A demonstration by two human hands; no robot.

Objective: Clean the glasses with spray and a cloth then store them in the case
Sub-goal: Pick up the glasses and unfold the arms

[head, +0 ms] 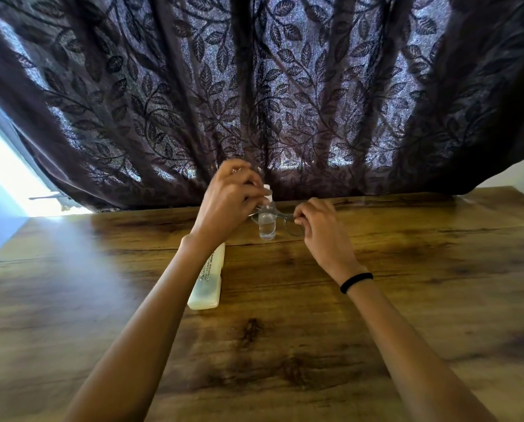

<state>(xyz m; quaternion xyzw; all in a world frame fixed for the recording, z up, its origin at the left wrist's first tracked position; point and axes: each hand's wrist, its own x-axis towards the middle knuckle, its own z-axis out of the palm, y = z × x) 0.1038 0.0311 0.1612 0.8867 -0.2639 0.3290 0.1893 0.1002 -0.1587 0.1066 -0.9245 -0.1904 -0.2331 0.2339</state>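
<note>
- Your left hand (228,199) and right hand (317,222) each have curled fingers pinching one end of the glasses (285,217), which hang between your fingertips, above the table (407,269).
- The spray bottle (267,228) stands just behind your left fingertips. Whether they touch its cap, you cannot tell.
- Cleaning looks barely begun: no cloth is in view, so spraying, wiping and storing all seem left.
- The bottle holds clear liquid.
- The case (207,284) lies closed under your left forearm; its contents are hidden.
</note>
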